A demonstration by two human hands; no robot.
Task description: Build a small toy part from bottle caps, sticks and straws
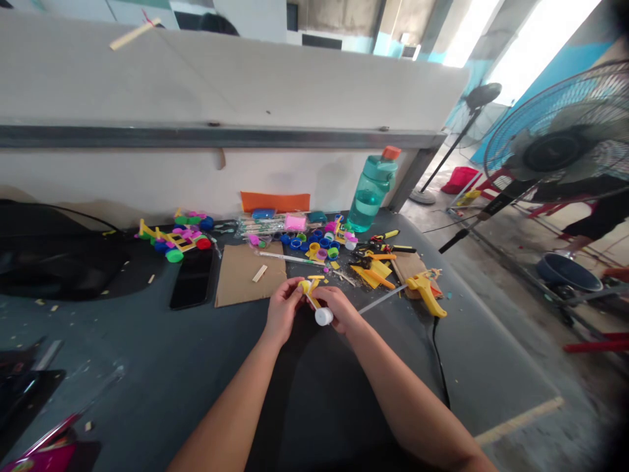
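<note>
Near the middle of the desk, my left hand (pixel 284 309) pinches the yellow round end of a small craft model (pixel 312 298) built from yellow sticks. A white bottle cap (pixel 324 316) sits at its near end. My right hand (pixel 340 307) closes on the other side of the same model, its fingertips partly hidden behind the sticks and cap. Just beyond my left hand lies a cardboard sheet (pixel 236 278) with a small wooden stick piece (pixel 259 273) on it. Coloured bottle caps (pixel 314 248) are heaped past the model.
A yellow glue gun (pixel 426 294) with its cord lies right, near pliers (pixel 376 278) and cutters. Behind stands a teal water bottle (pixel 368 200). A black phone (pixel 192 280) and finished-looking cap-and-stick models (pixel 179 236) lie left. A large fan (pixel 555 151) stands off the desk's right edge.
</note>
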